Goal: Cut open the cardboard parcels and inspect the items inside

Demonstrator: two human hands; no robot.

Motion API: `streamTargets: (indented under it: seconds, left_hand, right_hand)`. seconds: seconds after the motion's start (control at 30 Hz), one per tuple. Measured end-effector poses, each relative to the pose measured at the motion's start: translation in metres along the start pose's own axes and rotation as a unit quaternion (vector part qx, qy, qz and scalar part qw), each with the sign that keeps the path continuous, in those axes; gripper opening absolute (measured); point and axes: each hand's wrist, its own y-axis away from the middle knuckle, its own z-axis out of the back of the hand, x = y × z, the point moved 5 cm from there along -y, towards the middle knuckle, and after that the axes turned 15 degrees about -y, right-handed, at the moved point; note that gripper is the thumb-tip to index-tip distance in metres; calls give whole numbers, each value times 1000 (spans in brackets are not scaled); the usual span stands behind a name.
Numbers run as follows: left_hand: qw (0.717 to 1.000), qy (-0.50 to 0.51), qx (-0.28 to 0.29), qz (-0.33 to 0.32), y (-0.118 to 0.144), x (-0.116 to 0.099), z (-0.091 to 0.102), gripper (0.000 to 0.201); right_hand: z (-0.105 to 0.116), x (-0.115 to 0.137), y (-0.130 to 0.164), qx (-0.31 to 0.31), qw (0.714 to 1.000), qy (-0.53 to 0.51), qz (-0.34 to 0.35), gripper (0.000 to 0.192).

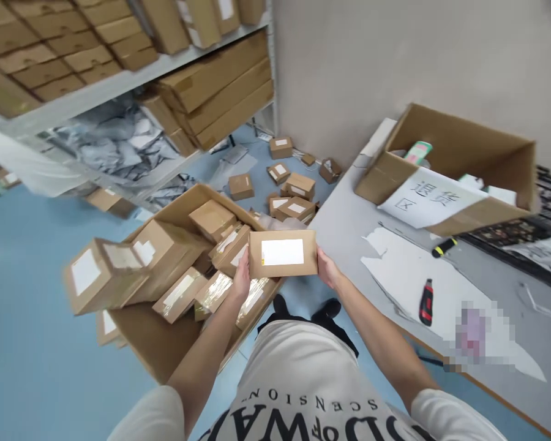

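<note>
The small box (pixel 283 253) is brown cardboard with a plain white label in the middle. The big carton (pixel 165 343) below it is the same brown, and the parcels (pixel 165 263) inside are brown with white labels and shiny clear tape. The floor (pixel 22 294) is light blue. The bench (pixel 344 226) is pale grey. On it lies a white sheet (pixel 408 269), a cutter (pixel 426 302) in red and black, and a marker (pixel 443 246) in black and yellow. The open box (pixel 459 147) is brown and carries a white paper with black signs.

Blue floor (pixel 32 294); plain beige wall (pixel 395 55); grey metal shelving (pixel 96 92) at left stacked with cartons; grey table (pixel 349 226) at right; even indoor light.
</note>
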Motion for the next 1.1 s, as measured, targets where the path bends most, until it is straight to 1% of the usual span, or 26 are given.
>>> streamTargets:
  seconds: [0.07,0.17,0.27,0.33,0.43,0.53,0.63,0.77,0.9,1.1]
  left_hand:
    - [998,-9,54,-4,-8,0,-42,65]
    - [991,-28,130,9,-15,7,-114,68]
    - [980,-56,190,27,-17,22,-186,69]
    - [972,-70,222,35,-17,34,-231,70]
    - [961,-84,259,57,-15,53,-288,72]
    - [951,-90,288,73,-11,68,-331,73]
    - [943,-95,306,89,-9,78,-360,72]
    - [934,-118,317,115,-8,91,-383,73]
    - [927,-139,328,118,-14,101,-394,70]
    - [918,-152,337,141,-26,106,-403,67]
  right_hand:
    - [34,18,20,-25,999,-31,21,57]
    - [90,43,56,-70,993,-73,59,57]
    - [148,65,96,-121,983,-97,101,60]
    - [186,74,120,-147,977,-111,112,63]
    - [238,82,149,-175,971,-128,101,70]
    - [278,85,169,-196,967,-136,95,76]
    - [304,85,183,-211,962,-142,98,78]
    - [325,78,193,-239,955,-149,95,80]
    - [336,71,192,-257,946,-172,99,81]
    - [341,65,183,-273,941,-176,99,78]
